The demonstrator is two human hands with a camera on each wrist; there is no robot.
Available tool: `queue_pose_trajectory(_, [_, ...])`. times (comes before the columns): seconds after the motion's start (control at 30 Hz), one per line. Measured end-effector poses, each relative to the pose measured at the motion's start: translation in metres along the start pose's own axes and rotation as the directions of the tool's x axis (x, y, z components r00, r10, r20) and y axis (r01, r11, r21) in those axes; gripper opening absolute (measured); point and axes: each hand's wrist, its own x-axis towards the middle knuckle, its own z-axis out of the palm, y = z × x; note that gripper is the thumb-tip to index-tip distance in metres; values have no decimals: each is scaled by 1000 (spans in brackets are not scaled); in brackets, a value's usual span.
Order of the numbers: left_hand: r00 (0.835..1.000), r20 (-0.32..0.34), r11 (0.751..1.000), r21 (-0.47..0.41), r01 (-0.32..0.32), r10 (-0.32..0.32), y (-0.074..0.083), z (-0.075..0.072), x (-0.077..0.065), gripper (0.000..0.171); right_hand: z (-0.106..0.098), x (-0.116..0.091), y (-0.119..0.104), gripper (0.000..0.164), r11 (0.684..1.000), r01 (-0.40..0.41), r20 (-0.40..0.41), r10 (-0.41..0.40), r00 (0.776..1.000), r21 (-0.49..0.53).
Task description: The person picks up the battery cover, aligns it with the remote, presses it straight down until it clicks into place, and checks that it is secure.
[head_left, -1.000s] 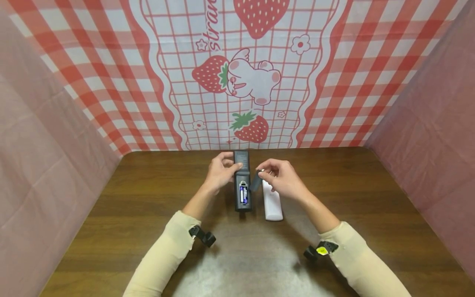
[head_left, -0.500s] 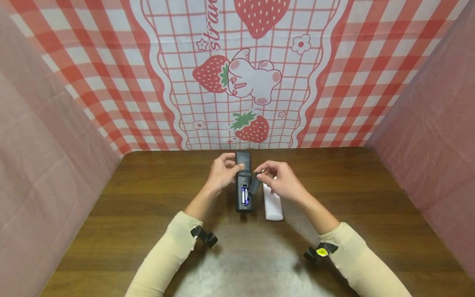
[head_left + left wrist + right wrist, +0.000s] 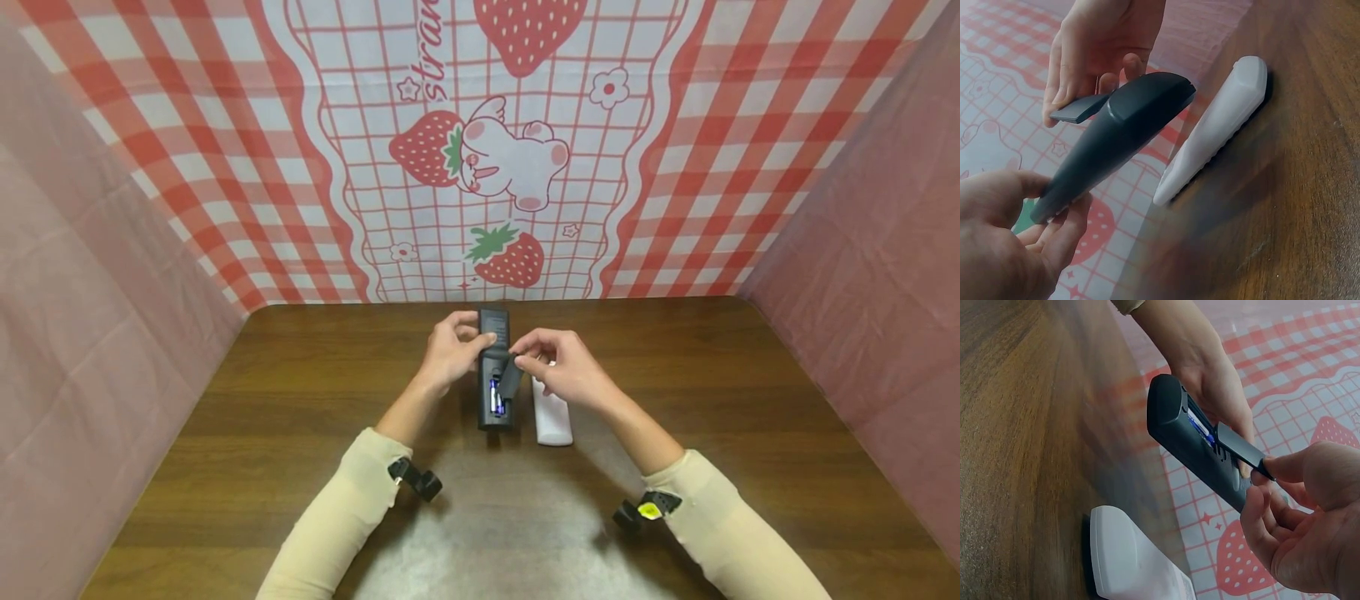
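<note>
My left hand (image 3: 448, 354) grips a black remote control (image 3: 494, 333) by its far end, thumb on its back face. The remote is held above the table, back side up, with blue-and-white batteries (image 3: 493, 397) showing in its battery compartment. Between thumb and fingers, my right hand (image 3: 566, 367) pinches the dark battery cover (image 3: 1238, 445). That cover is tilted, one end right at the compartment and partly over the batteries. In the left wrist view the cover (image 3: 1079, 110) sticks out from the remote's upper side.
A white remote control (image 3: 553, 417) lies on the wooden table (image 3: 315, 467) just right of the black one, partly under my right hand. A strawberry-patterned cloth (image 3: 510, 167) stands behind the table, with pink cloth (image 3: 877, 292) at the sides.
The battery cover has moved left and down from beside the black remote to over its battery compartment. The black remote has shifted slightly right and nearer, my left hand along with it.
</note>
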Motion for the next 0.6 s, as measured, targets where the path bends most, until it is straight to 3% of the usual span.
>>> queue_pose_trajectory(0.6, [1000, 3, 1000, 5, -7, 7, -3, 1, -1, 49, 1, 0, 3, 16, 998, 15, 75, -19, 997, 57])
